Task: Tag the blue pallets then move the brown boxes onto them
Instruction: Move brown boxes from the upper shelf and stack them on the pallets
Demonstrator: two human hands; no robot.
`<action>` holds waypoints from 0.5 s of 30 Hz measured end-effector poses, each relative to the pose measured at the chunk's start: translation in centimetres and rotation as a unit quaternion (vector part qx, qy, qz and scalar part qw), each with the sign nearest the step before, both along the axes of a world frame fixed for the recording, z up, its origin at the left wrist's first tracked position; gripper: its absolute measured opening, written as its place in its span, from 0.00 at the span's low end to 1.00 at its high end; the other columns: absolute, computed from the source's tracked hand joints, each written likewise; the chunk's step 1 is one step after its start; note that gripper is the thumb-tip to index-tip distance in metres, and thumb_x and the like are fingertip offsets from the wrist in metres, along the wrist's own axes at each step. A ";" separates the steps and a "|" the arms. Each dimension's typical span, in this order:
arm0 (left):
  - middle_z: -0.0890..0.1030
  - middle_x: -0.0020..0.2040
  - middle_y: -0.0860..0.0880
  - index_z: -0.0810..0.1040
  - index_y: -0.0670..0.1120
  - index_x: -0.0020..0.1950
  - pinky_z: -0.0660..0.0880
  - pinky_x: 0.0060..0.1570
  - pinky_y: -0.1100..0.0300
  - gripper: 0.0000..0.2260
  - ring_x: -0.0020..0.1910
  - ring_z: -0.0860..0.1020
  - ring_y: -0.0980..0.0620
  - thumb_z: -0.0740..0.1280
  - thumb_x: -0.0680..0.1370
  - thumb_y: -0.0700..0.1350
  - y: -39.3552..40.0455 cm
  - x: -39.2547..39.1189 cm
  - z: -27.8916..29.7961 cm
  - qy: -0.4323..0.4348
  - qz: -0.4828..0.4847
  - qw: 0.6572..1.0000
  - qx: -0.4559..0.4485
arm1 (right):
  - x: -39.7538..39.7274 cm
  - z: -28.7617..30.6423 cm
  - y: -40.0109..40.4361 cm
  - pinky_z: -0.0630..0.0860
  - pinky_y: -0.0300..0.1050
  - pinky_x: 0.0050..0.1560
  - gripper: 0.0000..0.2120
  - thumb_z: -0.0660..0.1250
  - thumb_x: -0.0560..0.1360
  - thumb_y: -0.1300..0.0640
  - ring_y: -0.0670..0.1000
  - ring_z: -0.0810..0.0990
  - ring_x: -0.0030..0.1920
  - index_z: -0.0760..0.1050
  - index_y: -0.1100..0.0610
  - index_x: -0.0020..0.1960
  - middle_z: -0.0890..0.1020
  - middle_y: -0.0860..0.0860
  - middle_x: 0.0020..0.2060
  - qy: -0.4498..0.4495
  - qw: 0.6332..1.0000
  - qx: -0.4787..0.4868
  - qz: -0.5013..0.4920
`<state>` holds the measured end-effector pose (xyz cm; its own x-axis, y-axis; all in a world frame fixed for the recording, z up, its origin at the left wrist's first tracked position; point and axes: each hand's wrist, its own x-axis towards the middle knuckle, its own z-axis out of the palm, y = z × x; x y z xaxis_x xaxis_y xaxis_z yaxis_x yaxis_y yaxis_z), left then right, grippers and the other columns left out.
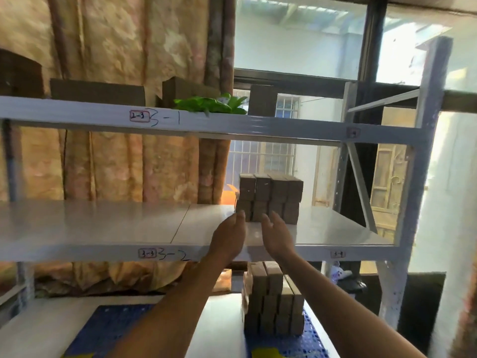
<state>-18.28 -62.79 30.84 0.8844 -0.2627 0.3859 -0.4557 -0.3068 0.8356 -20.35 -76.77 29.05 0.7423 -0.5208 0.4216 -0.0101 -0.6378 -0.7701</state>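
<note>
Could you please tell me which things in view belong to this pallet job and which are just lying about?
Part of the job:
- stack of brown boxes on the middle shelf
- brown boxes on the right blue pallet
- left blue pallet
- left hand, right hand, both open

Just lying about:
- green leaves
- curtain

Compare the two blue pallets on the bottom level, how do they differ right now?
The right blue pallet carries a stack of brown boxes; the left blue pallet shows no boxes on its visible part. The right one lies directly below both hands; the left one lies off to their left. Both are blue gridded plastic with a yellow tag at the near edge.
</note>
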 end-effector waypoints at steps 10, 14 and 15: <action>0.77 0.70 0.46 0.74 0.49 0.70 0.71 0.70 0.45 0.25 0.68 0.76 0.46 0.48 0.84 0.61 -6.7 15.1 3.1 -0.010 0.018 0.995 -0.098 | 11.5 2.9 -4.2 0.73 0.56 0.66 0.25 0.55 0.83 0.43 0.55 0.74 0.70 0.66 0.51 0.76 0.76 0.50 0.71 -0.149 0.980 -0.011 -0.133; 0.75 0.73 0.48 0.72 0.52 0.74 0.68 0.73 0.45 0.27 0.71 0.73 0.47 0.48 0.83 0.64 -8.7 18.4 3.3 -0.002 -0.003 0.994 -0.109 | 14.3 3.4 -5.5 0.71 0.57 0.67 0.24 0.58 0.83 0.46 0.56 0.71 0.72 0.66 0.51 0.77 0.74 0.51 0.72 -0.168 0.971 -0.022 -0.171; 0.74 0.74 0.50 0.71 0.53 0.75 0.67 0.74 0.46 0.26 0.72 0.72 0.48 0.49 0.84 0.64 -9.1 19.0 3.0 0.000 -0.007 0.994 -0.112 | 14.8 3.3 -5.8 0.71 0.57 0.68 0.24 0.58 0.83 0.46 0.57 0.70 0.72 0.66 0.51 0.77 0.74 0.51 0.72 -0.168 0.970 -0.020 -0.172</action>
